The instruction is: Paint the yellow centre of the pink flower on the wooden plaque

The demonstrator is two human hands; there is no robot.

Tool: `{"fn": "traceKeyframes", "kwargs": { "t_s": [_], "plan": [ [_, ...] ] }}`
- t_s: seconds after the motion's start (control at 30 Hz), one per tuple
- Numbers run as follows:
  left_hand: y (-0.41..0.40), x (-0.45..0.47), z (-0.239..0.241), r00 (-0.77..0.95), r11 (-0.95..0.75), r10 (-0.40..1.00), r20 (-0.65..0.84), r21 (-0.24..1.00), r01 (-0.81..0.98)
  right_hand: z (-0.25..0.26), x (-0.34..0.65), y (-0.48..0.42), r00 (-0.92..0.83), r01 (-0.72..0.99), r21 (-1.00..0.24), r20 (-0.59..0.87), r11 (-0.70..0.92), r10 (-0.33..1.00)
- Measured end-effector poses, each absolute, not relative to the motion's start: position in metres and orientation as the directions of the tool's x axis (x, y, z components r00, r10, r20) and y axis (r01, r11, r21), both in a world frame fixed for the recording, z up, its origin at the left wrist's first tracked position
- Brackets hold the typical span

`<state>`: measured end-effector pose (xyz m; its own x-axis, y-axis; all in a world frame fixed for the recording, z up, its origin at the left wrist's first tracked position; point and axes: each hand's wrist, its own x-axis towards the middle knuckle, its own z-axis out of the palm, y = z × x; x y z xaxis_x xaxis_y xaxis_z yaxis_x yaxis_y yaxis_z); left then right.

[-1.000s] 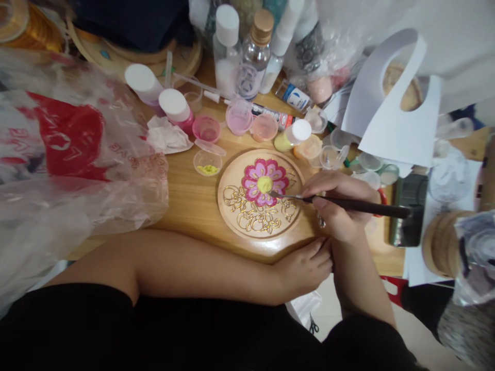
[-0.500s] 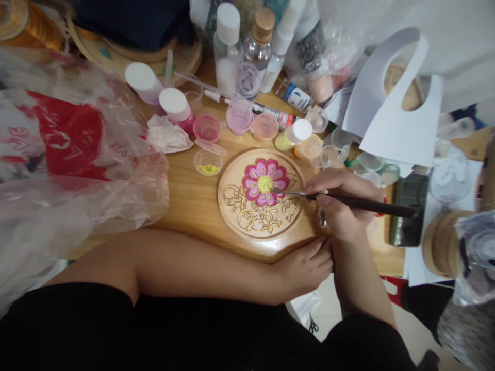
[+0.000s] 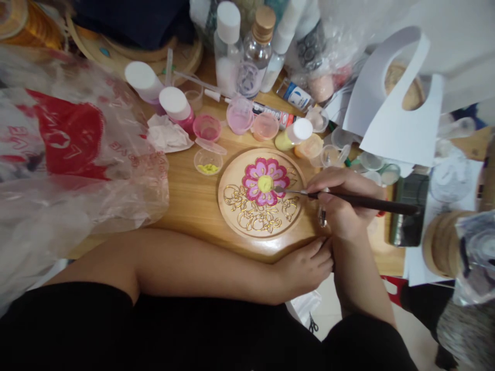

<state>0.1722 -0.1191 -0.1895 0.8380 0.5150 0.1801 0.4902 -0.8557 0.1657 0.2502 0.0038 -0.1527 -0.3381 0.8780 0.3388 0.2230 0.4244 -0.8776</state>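
Note:
My right hand (image 3: 346,201) is closed around the dark handle of a small palette knife (image 3: 392,206). Its metal tip lies over the right petals of a pink and magenta flower (image 3: 253,181), beside the yellow centre (image 3: 265,183). The flower is on a round wooden disc (image 3: 232,219) with raised gold outlines of smaller flowers. At the table's front edge rests my left hand (image 3: 303,270), empty as far as I see, with fingers loosely extended toward my right wrist, which hides their tips. A small clear cup (image 3: 201,158) with yellow paste stands left of the disc.
Behind the disc are a pink cup (image 3: 208,128), a lilac cup (image 3: 238,117), a yellow bottle (image 3: 294,135) and tall clear bottles (image 3: 228,51). Plastic bags (image 3: 147,180) cover the left side. A dark green box (image 3: 410,206) and a white paper cutout (image 3: 406,123) are at right.
The knife tip has shifted very slightly right, away from the yellow centre, whose surface looks flatter. My left hand has stayed put.

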Motion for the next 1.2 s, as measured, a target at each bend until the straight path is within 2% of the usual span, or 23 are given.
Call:
{"fn": "traceKeyframes", "kwargs": {
  "t_s": [0.2, 0.63, 1.2],
  "plan": [
    [-0.1188, 0.1722, -0.1895, 0.810, -0.840, 0.542, 0.224, 0.188, 0.510, -0.1564, 0.2496, 0.0050, -0.296, 0.217, -0.876, 0.361, 0.431, 0.884],
    [-0.1170, 0.1718, -0.1882, 0.835, -0.854, 0.515, 0.195, 0.193, 0.482, -0.1472, 0.2491, 0.0033, -0.434, 0.243, -0.880, 0.278, 0.408, 0.857],
    [-0.1186, 0.1727, -0.1895, 0.825, -0.847, 0.528, 0.203, 0.189, 0.496, -0.1555, 0.2493, 0.0047, -0.314, 0.222, -0.886, 0.331, 0.408, 0.890]
  ]
}}
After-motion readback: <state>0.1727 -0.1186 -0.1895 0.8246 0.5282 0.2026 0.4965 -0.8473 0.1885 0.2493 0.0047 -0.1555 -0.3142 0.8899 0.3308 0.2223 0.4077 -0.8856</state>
